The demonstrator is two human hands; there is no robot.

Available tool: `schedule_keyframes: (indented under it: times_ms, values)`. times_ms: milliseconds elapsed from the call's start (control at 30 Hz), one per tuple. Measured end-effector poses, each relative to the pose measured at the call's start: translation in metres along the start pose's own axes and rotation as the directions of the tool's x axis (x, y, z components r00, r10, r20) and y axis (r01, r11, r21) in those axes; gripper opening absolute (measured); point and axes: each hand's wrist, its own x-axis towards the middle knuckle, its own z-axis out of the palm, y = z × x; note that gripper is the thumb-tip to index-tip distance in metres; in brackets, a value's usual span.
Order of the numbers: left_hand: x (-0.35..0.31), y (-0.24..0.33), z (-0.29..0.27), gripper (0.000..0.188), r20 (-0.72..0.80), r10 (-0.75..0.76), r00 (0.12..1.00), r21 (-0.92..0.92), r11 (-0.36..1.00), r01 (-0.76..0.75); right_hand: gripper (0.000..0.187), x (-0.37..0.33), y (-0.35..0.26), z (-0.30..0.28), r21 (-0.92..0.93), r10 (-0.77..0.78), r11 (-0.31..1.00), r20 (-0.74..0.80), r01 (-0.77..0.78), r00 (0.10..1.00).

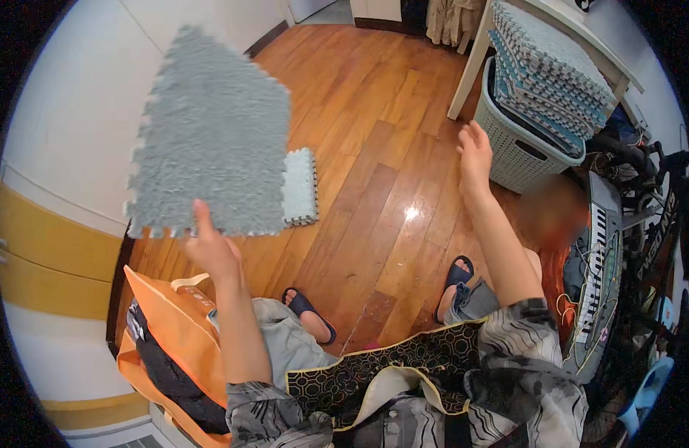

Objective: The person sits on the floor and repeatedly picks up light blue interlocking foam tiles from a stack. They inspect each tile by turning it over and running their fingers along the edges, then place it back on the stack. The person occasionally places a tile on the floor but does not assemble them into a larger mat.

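My left hand [213, 250] grips the near edge of a grey, fuzzy interlocking foam mat tile [210, 142], thumb on top. The tile is lifted and tilted, with jagged puzzle edges. Partly hidden behind it, a low stack of pale mat tiles [301, 187] lies on the wooden floor. My right hand [475, 153] is raised with nothing in it, its fingers stretched out, near a grey-green plastic basket [514, 153]. On top of that basket rests a tall, leaning stack of similar mat tiles [553, 75] with grey and blue layers.
An orange bag [172, 313] with dark cloth stands at my left by white and yellow cabinets [57, 235]. At right are an electronic keyboard [592, 276], a bicycle [650, 201] and a white table [471, 67]. A blurred round area [553, 213] is beside the keyboard.
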Motion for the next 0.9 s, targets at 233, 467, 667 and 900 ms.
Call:
schedule_keyframes:
  times_ms: [233, 467, 667, 900]
  values:
    - [-0.026, -0.011, 0.012, 0.029, 0.154, 0.363, 0.919, 0.251, 0.885, -0.392, 0.043, 0.053, 0.129, 0.009, 0.65, 0.529, 0.665, -0.062, -0.367, 0.846]
    - [-0.034, -0.015, 0.0, 0.024, 0.642, 0.003, 0.767, 0.498, 0.759, -0.419, 0.059, -0.057, 0.055, 0.116, 0.198, 0.591, 0.497, 0.635, -0.845, 0.497]
    - [-0.031, -0.012, 0.015, 0.018, 0.332, 0.318, 0.888, 0.388, 0.812, -0.436, 0.057, -0.003, 0.193, 0.007, 0.666, 0.722, 0.459, 0.106, -0.588, 0.684]
    - [-0.056, -0.028, 0.009, 0.023, 0.518, -0.38, 0.766, 0.404, 0.898, 0.173, 0.064, -0.083, 0.08, 0.118, -0.075, 0.365, 0.918, 0.543, -0.389, 0.756]
